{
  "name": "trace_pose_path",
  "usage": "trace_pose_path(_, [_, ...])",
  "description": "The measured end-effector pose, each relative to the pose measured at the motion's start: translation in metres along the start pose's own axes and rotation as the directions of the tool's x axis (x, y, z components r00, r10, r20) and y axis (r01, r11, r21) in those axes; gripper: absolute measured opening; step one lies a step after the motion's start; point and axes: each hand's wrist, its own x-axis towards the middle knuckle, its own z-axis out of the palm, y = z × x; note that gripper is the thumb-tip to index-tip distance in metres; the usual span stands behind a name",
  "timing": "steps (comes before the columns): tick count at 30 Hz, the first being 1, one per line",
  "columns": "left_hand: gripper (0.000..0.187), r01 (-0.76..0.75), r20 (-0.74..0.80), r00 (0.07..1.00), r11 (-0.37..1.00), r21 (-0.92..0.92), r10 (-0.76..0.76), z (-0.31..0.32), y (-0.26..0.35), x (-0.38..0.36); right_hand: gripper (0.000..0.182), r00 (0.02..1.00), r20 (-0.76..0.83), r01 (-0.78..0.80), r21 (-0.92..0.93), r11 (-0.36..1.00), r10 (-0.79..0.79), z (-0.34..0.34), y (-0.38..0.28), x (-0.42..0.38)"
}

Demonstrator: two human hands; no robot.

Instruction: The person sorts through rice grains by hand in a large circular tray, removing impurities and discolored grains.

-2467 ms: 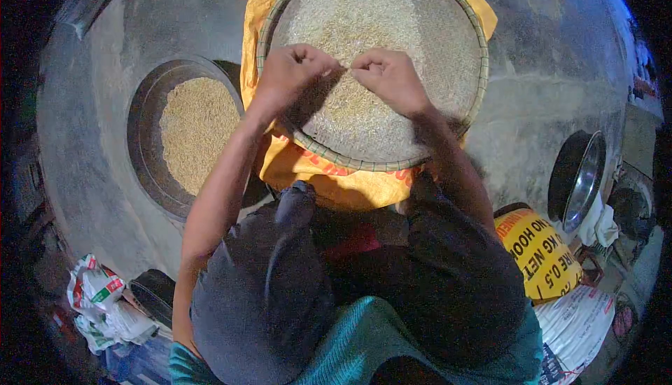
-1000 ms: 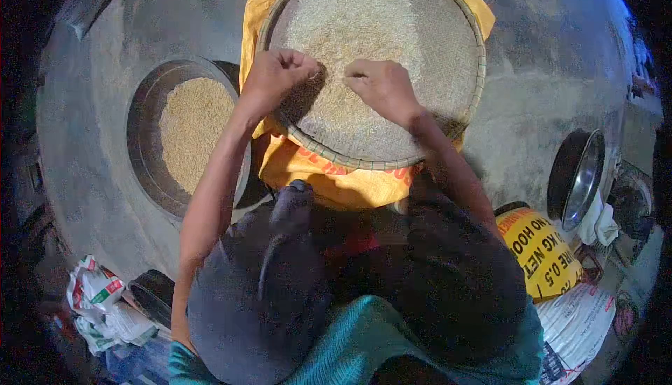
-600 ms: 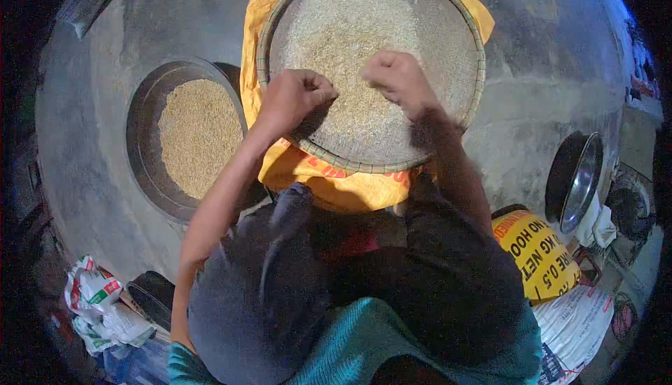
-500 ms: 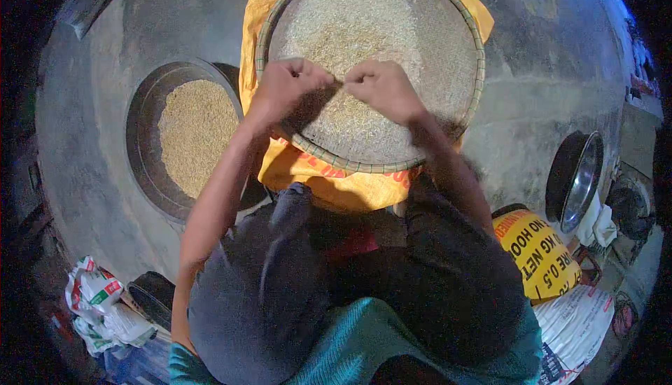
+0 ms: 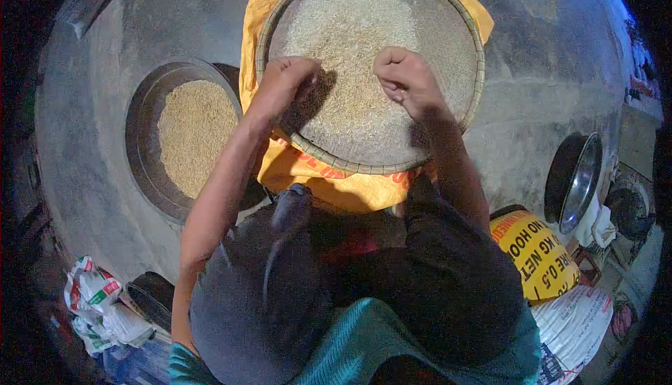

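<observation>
A round woven tray (image 5: pixel 448 42) holds pale and tan grain (image 5: pixel 350 42), spread in a mound. Over the left part of the grain is my left hand (image 5: pixel 290 80), its fingers pinched together; anything between them is too small to make out. My right hand (image 5: pixel 408 80) is curled closed above the right side of the mound, and what it may hold is hidden. The two hands are apart, with grain visible between them. Beneath the tray lies an orange sack (image 5: pixel 336 185) with red print.
On the floor at left stands a dark basin (image 5: pixel 140 154) of tan grain (image 5: pixel 196 136). A metal bowl (image 5: pixel 584 182) leans at right, above a yellow printed sack (image 5: pixel 535 252) and a white sack (image 5: pixel 577 329). Plastic bags (image 5: pixel 105 308) lie at lower left.
My hands have moved apart: the right one went right and curled its fingers, the left one shifted slightly left. The tray and basin have stayed in place.
</observation>
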Motion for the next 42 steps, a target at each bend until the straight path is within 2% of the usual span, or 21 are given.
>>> trace_pose_path(2, [0.036,0.047,-0.096,0.995,0.947,0.317,-0.018,0.003,0.000,0.002,0.017,0.935,-0.240,-0.028,-0.781,0.624,-0.260,0.003,0.017,0.006])
trace_pose_path(5, [0.038,-0.101,-0.097,0.976,0.799,0.593,0.195,0.016,-0.003,0.002,0.017,0.951,-0.179,-0.083,-0.934,0.349,-0.254,0.008,0.022,0.004])
trace_pose_path(8, [0.026,-0.248,-0.024,0.942,0.745,0.619,0.333,0.027,-0.008,0.000,0.014,0.945,-0.078,-0.051,-0.994,0.094,-0.316,0.009,0.032,0.005])
trace_pose_path(12, [0.022,-0.264,0.044,0.927,0.568,0.779,0.371,0.030,-0.009,0.001,0.018,0.956,-0.125,-0.047,-0.958,0.284,-0.266,0.013,0.022,0.004])
trace_pose_path(14, [0.022,-0.236,0.028,0.940,0.589,0.773,0.340,0.032,-0.007,0.000,0.020,0.966,-0.259,-0.126,-0.502,0.855,-0.010,0.014,0.006,-0.001])
trace_pose_path(19, [0.022,-0.129,-0.007,0.987,0.805,0.579,0.163,0.021,-0.017,0.015,0.019,0.984,-0.173,-0.079,-0.288,0.954,0.030,-0.014,0.001,-0.003])
trace_pose_path(20, [0.018,-0.079,-0.050,0.994,0.936,0.342,0.102,0.018,-0.012,0.016,0.019,0.988,-0.149,-0.070,-0.230,0.971,0.036,-0.014,0.001,-0.003])
trace_pose_path(21, [0.015,-0.024,-0.074,0.997,0.997,0.079,0.030,0.016,-0.007,0.016,0.019,0.988,-0.150,-0.070,-0.230,0.971,0.036,-0.011,0.007,-0.001])
trace_pose_path(23, [0.016,0.040,-0.023,0.999,0.999,-0.010,-0.040,0.002,-0.002,0.013,0.021,0.920,-0.166,-0.003,-0.910,0.416,-0.356,0.003,0.025,0.005])
trace_pose_path(25, [0.017,0.057,0.195,0.980,0.905,-0.421,0.029,-0.016,-0.004,0.015,0.020,0.917,-0.148,-0.042,-0.960,0.278,-0.369,0.009,0.033,0.007])
trace_pose_path(27, [0.018,0.087,0.287,0.957,0.886,-0.456,0.053,-0.014,0.003,0.013,0.019,0.916,-0.126,-0.080,-0.988,0.134,-0.381,0.011,0.036,0.008])
trace_pose_path(29, [0.020,-0.072,-0.038,0.997,0.991,-0.110,0.068,0.003,0.005,0.005,0.019,0.925,-0.103,-0.080,-0.994,0.076,-0.365,0.011,0.037,0.009])
trace_pose_path(30, [0.020,-0.073,-0.039,0.997,0.991,-0.111,0.069,0.006,0.000,0.004,0.019,0.925,-0.102,-0.080,-0.994,0.075,-0.365,0.009,0.035,0.010])
trace_pose_path(32, [0.023,-0.194,0.032,0.980,0.909,0.368,0.196,0.010,-0.014,0.002,0.015,0.948,-0.181,-0.011,-0.841,0.540,-0.262,0.001,0.027,0.009])
trace_pose_path(33, [0.023,-0.193,0.032,0.980,0.910,0.367,0.195,0.014,-0.010,-0.004,0.015,0.948,-0.181,-0.012,-0.841,0.541,-0.261,-0.002,0.018,0.007])
trace_pose_path(35, [0.025,-0.198,0.059,0.973,0.672,0.713,0.224,0.022,-0.002,-0.013,0.014,0.977,-0.176,-0.148,-0.182,0.972,0.116,-0.009,0.002,-0.001])
trace_pose_path(38, [0.023,-0.255,0.099,0.957,0.625,0.738,0.274,0.023,-0.009,-0.011,0.010,0.995,-0.042,-0.095,-0.024,0.995,0.094,-0.013,0.001,-0.001])
trace_pose_path(39, [0.021,-0.252,0.122,0.961,0.604,0.756,0.248,0.024,-0.008,-0.011,0.010,0.995,-0.041,-0.093,-0.024,0.995,0.092,-0.009,0.007,0.001])
trace_pose_path(40, [0.021,-0.253,0.122,0.961,0.603,0.756,0.249,0.024,-0.008,-0.011,0.016,0.989,-0.140,-0.030,-0.503,0.864,-0.047,-0.001,0.019,0.004])
trace_pose_path(41, [0.020,-0.196,0.080,0.977,0.687,0.700,0.198,0.025,-0.008,-0.011,0.023,0.963,-0.159,-0.027,-0.859,0.511,-0.216,0.006,0.028,0.006])
trace_pose_path(42, [0.019,-0.136,0.043,0.989,0.761,0.634,0.141,0.025,-0.009,-0.011,0.023,0.963,-0.160,-0.027,-0.859,0.511,-0.218,0.010,0.033,0.007])
